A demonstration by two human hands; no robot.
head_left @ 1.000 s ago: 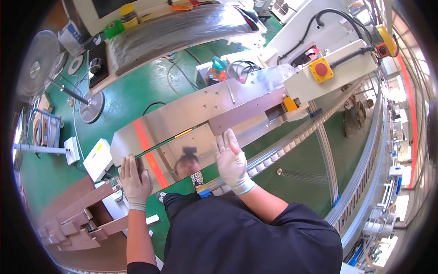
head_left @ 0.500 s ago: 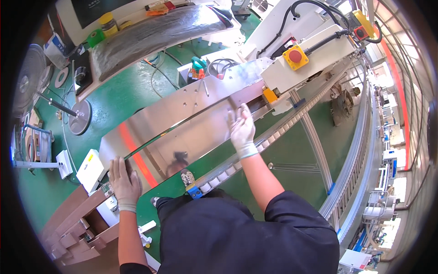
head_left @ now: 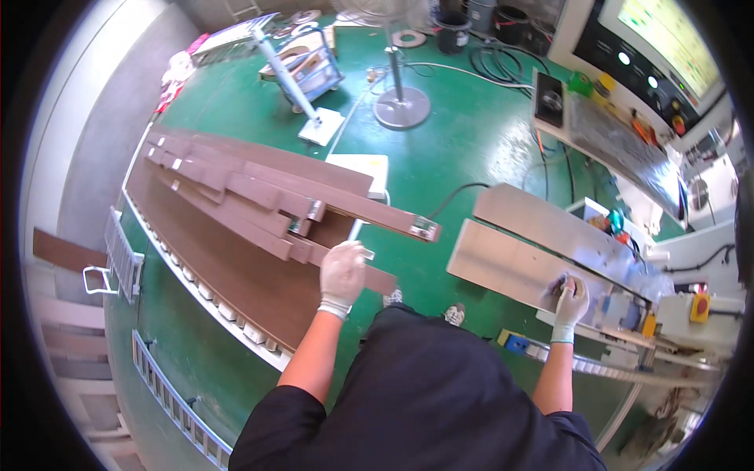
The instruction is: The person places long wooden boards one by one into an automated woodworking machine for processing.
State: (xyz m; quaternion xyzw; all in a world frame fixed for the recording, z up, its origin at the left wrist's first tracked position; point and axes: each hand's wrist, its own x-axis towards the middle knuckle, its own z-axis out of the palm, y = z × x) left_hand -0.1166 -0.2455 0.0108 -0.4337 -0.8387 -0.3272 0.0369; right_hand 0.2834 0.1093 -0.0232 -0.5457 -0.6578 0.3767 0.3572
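My left hand [head_left: 343,271], in a pale glove, is over the near ends of a stack of brown board strips [head_left: 259,231]. Its fingers are loosely bent and somewhat blurred; nothing shows in them, and I cannot tell whether they touch a strip. To the right, my gloved right hand [head_left: 573,301] hangs over the near edge of a shiny metal machine table [head_left: 503,259]. Its fingers are half curled and apart, with nothing seen between them. One longer brown strip [head_left: 369,212] sticks out past the others and has a label on its end.
The strips lie on a large brown panel [head_left: 212,251] resting on a roller conveyor [head_left: 228,310]. A standing fan [head_left: 400,106], a blue trolley [head_left: 306,71] and a workbench [head_left: 605,133] stand farther off. A roller rail [head_left: 581,363] runs along the right.
My view has turned left, from the metal table toward the stacked brown strips. The left hand has left the table's edge and is now over the strips; the right stays by the table.
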